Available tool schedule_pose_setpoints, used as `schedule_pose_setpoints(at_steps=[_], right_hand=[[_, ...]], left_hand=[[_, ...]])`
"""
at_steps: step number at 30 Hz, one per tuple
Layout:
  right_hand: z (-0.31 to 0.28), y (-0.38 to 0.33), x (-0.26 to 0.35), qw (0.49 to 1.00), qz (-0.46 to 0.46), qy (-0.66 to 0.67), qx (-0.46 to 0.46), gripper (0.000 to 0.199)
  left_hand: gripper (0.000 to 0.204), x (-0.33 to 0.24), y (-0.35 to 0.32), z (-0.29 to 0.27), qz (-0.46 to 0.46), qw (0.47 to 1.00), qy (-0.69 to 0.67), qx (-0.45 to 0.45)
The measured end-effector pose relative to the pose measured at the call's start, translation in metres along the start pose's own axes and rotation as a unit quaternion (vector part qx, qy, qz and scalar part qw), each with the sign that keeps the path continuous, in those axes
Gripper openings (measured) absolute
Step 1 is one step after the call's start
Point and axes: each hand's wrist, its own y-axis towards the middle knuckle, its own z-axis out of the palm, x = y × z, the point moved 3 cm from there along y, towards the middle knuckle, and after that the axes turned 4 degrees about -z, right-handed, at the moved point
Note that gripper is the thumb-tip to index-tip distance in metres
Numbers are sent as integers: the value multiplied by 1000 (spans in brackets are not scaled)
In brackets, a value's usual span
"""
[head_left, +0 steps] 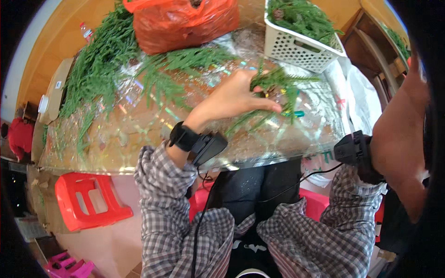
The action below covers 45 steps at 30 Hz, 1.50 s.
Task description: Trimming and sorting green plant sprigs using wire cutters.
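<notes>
My left hand (234, 98) reaches over the middle of the table, thumb and fingers closed round an artificial pine sprig (285, 85). A brownish lump, perhaps a pine cone, shows among the needles beside my fingers. Under the sprig's right side, a small green piece (296, 113) lies on the table. My right hand (401, 127) is raised close to the camera at the right rim, off to the side of the table. Its fingers run into the dark edge, so whether it holds anything is hidden. Both wrists carry black strapped devices.
Loose pine branches (102, 60) heap at the back left, beside a full red plastic bag (185, 25). A white perforated basket (301, 51) of greenery stands at the back right, near white plastic sheeting (359, 92). A red stool (85, 215) sits below left; cables hang from my wrists.
</notes>
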Motion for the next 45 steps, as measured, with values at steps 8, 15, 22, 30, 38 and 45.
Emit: schedule_pose_setpoints(at_steps=[8, 15, 22, 30, 38, 45], right_hand=[[-15, 3, 2, 995, 39, -47, 81, 32], [25, -1, -27, 939, 63, -83, 329, 27], [27, -2, -30, 907, 50, -94, 408, 22], [20, -3, -27, 904, 82, -81, 411, 18], [19, -7, -27, 884, 187, -103, 417, 11], [14, -16, -40, 881, 291, 13, 372, 8]], left_hand=[[49, 1, 5, -1, 0, 998, -64, 19], [53, 9, 3, 4, -24, 990, -135, 25], [54, 8, 3, 2, -30, 993, -73, 82], [42, 10, 2, 5, -21, 989, -116, 85], [40, 18, 2, 8, -47, 982, -136, 121], [41, 13, 3, 6, -51, 985, -117, 118]])
